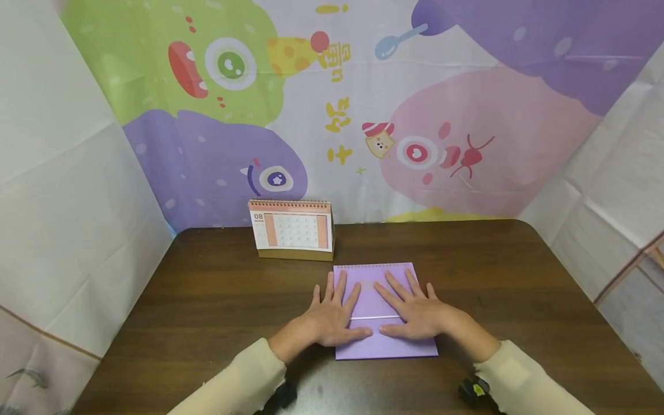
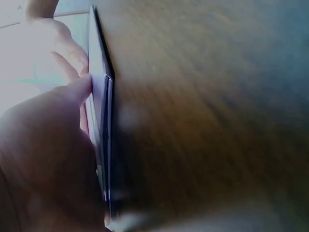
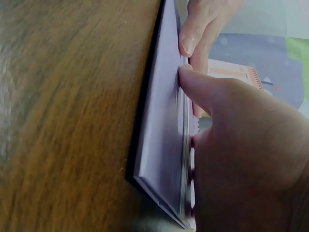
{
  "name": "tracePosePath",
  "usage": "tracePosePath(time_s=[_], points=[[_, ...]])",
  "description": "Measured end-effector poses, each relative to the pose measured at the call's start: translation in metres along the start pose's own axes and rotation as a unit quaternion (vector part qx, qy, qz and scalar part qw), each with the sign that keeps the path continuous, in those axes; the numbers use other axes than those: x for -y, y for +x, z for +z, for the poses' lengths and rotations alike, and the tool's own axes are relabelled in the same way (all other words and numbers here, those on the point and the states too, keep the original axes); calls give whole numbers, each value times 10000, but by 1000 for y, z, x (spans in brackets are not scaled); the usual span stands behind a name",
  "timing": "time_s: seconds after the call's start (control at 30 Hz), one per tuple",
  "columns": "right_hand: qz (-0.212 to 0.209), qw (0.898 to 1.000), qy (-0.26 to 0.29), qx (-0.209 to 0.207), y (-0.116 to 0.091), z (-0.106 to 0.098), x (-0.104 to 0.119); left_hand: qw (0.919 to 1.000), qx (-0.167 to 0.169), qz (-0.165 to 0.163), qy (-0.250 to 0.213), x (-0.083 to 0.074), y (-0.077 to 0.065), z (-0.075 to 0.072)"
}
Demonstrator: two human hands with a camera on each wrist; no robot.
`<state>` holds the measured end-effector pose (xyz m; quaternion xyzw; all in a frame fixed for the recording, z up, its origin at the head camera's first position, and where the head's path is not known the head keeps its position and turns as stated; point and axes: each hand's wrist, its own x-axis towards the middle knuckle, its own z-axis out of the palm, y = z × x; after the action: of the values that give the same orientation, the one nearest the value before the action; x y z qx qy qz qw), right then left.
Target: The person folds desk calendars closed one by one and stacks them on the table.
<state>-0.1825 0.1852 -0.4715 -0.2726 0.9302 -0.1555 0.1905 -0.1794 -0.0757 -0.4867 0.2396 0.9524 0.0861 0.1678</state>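
A purple spiral-bound desk calendar [image 1: 384, 347] lies flat on the table, its row of rings at the far edge and a white line of page edges across its middle. My left hand [image 1: 332, 320] rests palm down on its left part, fingers straight and spread. On the right part, my right hand [image 1: 422, 315] presses down the same way. The two thumbs point at each other near the middle, a small gap apart. In the right wrist view, the thick purple cover [image 3: 161, 159] and stacked page edges show beneath my right hand [image 3: 251, 135].
A second desk calendar [image 1: 295, 230], orange and white with "08" on its page, stands upright at the back left. Brown wooden table [image 1: 218, 323] surrounds both. Behind it hangs a cartoon-printed cloth [image 1: 332, 190], with pale cloth [image 1: 57, 173] at the left side.
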Motion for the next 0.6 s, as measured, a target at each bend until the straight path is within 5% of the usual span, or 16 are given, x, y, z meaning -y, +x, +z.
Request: tracePosePath(time_s=[0.13, 0.47, 0.6], points=[[25, 9999, -38, 124, 4, 4, -5, 9996, 112, -86, 238, -6, -4, -6], [174, 9996, -229, 56, 14, 20, -14, 9985, 163, -197, 487, 2, 8, 10], [242, 9994, -212, 95, 12, 18, -12, 9976, 269, -199, 606, -6, 2, -1]])
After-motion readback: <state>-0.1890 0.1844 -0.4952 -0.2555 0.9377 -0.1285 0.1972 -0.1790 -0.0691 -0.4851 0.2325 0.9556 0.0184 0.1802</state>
